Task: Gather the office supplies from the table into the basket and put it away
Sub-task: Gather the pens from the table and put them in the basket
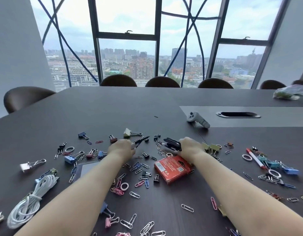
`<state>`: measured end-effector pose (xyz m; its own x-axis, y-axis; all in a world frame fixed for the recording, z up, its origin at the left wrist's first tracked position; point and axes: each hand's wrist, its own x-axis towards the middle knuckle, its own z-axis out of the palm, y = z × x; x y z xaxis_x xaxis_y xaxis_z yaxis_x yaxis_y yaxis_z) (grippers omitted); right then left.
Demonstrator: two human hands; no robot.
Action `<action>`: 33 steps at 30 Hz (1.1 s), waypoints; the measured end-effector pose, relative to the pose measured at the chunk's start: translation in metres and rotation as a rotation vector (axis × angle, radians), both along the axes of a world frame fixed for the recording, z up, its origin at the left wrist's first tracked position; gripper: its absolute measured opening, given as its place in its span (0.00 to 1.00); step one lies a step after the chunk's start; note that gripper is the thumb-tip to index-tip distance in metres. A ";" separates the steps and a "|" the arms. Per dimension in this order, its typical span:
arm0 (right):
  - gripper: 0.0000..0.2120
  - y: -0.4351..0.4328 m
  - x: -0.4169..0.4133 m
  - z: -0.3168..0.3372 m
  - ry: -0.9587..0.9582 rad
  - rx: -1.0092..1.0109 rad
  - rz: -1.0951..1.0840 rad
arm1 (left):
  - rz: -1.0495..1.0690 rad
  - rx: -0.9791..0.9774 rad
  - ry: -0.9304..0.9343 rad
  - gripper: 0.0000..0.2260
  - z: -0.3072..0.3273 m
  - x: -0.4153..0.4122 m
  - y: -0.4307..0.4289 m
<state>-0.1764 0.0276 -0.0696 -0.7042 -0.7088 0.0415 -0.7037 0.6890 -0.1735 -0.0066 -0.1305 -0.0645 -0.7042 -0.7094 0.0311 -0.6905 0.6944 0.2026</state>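
We're mid-gather, left grip (121,149) grasping a black pen (142,139), right grip (191,147) holding black markers (172,143); next they need the unseen basket.

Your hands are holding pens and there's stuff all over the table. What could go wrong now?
The left hand and right hand both grip black pens, and no basket is in view, so one might slip while reaching for more. The right forearm passes close over the red box and could knock it. The paper clips are small and scattered, so some may be missed.
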 end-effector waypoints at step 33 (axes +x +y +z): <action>0.14 0.105 -0.049 0.024 -0.040 -0.211 -0.199 | -0.219 0.482 0.509 0.07 0.025 -0.064 0.094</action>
